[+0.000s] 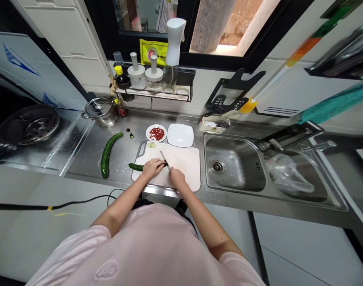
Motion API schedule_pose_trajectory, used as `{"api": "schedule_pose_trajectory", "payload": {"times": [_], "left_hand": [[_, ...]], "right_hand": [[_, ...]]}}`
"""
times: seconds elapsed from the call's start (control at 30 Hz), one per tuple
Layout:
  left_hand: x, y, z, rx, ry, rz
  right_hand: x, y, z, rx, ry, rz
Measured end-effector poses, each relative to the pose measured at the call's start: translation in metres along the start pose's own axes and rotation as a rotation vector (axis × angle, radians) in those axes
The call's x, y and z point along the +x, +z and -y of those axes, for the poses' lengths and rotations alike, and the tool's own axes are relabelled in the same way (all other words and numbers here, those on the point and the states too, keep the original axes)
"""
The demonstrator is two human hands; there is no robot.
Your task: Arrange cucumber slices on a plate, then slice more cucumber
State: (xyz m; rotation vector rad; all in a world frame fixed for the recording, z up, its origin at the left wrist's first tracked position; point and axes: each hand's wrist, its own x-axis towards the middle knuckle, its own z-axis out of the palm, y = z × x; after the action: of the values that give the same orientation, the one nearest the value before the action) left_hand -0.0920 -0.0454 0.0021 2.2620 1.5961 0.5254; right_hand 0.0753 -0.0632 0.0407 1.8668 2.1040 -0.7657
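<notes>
A green cucumber (136,167) lies across the white cutting board (187,167), its left end reaching past the board's edge. My left hand (152,168) is closed over the cucumber near its right end. In my right hand (177,177) is a kitchen knife (163,156), its blade pointing away from me and crossing the cucumber's right end beside my left fingers. A few thin cucumber slices (151,145) rest at the board's upper left. Left of the board a second, whole cucumber (108,155) lies on the steel counter. Small dark green cut ends (131,136) lie above it.
Behind the board stand a white plate of chopped red pieces (156,134) and a white square plate (180,135). To the right is a steel sink (235,163) with a faucet (276,143). A lidded pot (100,111) and a pan (29,123) stand at left; jars (137,77) fill a wall shelf.
</notes>
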Motion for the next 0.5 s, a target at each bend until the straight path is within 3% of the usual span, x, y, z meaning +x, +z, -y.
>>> {"api": "schedule_pose_trajectory", "payload": {"times": [0.5], "left_hand": [[0.000, 0.002, 0.002, 0.009, 0.001, -0.008]], "right_hand": [[-0.034, 0.009, -0.017, -0.008, 0.023, 0.045]]}}
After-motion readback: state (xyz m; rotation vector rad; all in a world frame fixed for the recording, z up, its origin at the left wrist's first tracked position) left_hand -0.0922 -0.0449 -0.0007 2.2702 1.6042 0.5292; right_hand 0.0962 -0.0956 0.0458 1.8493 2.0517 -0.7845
